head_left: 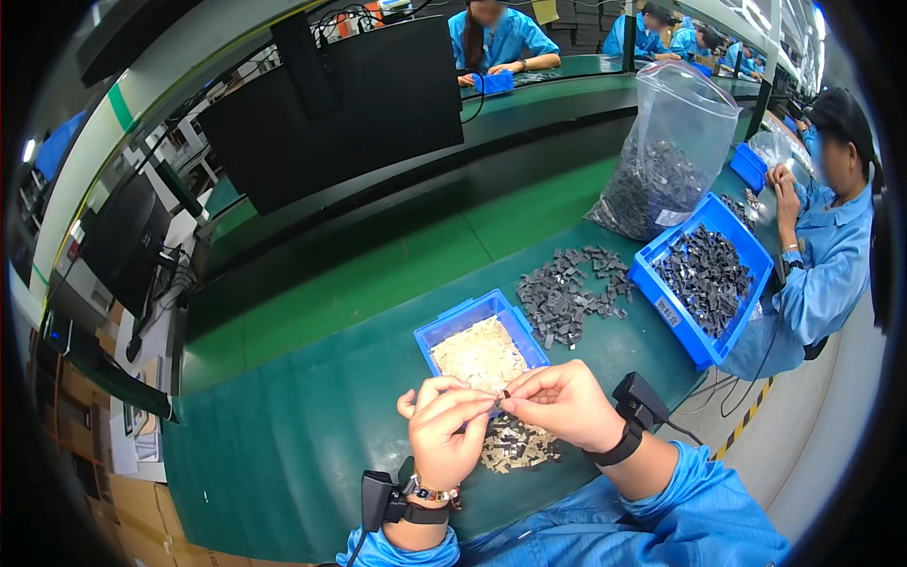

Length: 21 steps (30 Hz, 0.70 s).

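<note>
My right hand [567, 404] pinches a tiny dark piece [505, 394] between thumb and forefinger. Against it, fingertip to fingertip, my left hand [442, 433] is closed in a pinch; what its fingers hold is too small to make out. Just beyond my hands sits a small blue bin [422, 337] holding many tiny pale, cream-coloured pieces [480, 352]. Partly under my hands, a loose pile of small pale and dark pieces [521, 448] lies on the green mat. Farther right, many small dark grey pieces [565, 295] are spread out.
A larger blue tray [699, 352] of dark pieces stands at right, with a clear plastic bag [652, 184] of similar pieces behind it. A black monitor [331, 118] hangs at upper left. A co-worker in blue [827, 255] sits at right; other people work farther back.
</note>
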Tool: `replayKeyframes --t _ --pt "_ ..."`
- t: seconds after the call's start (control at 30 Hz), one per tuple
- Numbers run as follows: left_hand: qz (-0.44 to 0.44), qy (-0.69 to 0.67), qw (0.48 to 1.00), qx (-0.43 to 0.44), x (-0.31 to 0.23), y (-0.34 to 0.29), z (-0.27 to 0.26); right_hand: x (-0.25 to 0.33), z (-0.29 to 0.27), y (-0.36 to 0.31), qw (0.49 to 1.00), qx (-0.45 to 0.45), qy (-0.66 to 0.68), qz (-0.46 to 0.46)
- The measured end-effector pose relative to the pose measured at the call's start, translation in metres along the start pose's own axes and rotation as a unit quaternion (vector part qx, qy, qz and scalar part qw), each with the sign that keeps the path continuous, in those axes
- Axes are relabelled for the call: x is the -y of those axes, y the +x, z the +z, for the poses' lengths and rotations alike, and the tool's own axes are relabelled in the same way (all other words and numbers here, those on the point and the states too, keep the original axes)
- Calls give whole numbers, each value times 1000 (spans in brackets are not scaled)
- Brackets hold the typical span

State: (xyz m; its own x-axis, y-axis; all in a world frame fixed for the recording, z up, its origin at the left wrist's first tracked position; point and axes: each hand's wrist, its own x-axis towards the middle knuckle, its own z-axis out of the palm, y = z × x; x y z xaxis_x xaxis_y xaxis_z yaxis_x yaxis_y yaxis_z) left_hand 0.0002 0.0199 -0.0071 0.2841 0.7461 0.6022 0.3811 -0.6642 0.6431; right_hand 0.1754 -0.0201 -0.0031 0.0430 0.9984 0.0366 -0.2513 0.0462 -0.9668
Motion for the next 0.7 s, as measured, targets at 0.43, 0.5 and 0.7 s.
replayKeyframes --t 0.43,0.5,0.7 --pt "23 18 1000 10 -4 -9 1 0 -7 -6 994 35 20 102" --pt "23 20 999 8 -5 -8 1 0 -5 -5 995 29 41 82" --pt "7 10 1000 -11 -10 -6 1 -4 -8 -1 980 45 170 91"
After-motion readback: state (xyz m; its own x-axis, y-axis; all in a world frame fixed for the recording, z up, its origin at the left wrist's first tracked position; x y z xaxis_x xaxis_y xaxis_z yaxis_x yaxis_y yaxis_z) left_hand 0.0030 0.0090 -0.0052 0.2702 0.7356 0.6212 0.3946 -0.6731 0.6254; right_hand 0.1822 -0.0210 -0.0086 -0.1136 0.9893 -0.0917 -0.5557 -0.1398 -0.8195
